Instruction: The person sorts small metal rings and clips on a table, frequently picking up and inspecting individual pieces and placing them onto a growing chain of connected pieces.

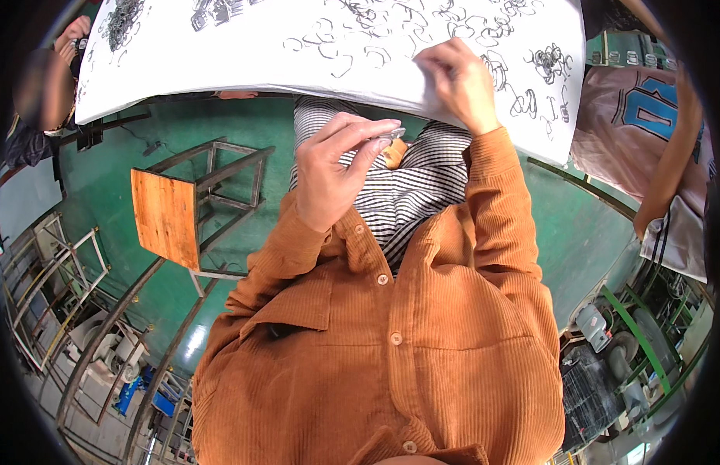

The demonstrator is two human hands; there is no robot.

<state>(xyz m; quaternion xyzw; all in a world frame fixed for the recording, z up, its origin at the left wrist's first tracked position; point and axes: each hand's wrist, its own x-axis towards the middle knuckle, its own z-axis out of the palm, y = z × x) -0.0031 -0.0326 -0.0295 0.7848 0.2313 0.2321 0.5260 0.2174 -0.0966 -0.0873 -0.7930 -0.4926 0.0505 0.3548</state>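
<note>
My left hand (336,163) is raised above my lap, short of the table edge. Its thumb and fingertips pinch a small greyish, see-through piece (391,134), too small to name more exactly. Over the near part of the white-covered table (259,66), my right hand (459,81) reaches with bent fingers smeared by motion; whether they hold anything cannot be made out. Around it lie many thin black curved pieces (378,56), loose and in small heaps. A denser pile of black pieces (123,23) sits at the table's far left.
A stool with a wooden seat (164,218) and metal legs stands at left on the green floor (104,178). Another person's hand (73,35) is at the table's left end. A person in a pink shirt (619,116) sits close on the right. Metal frames (65,263) are at lower left.
</note>
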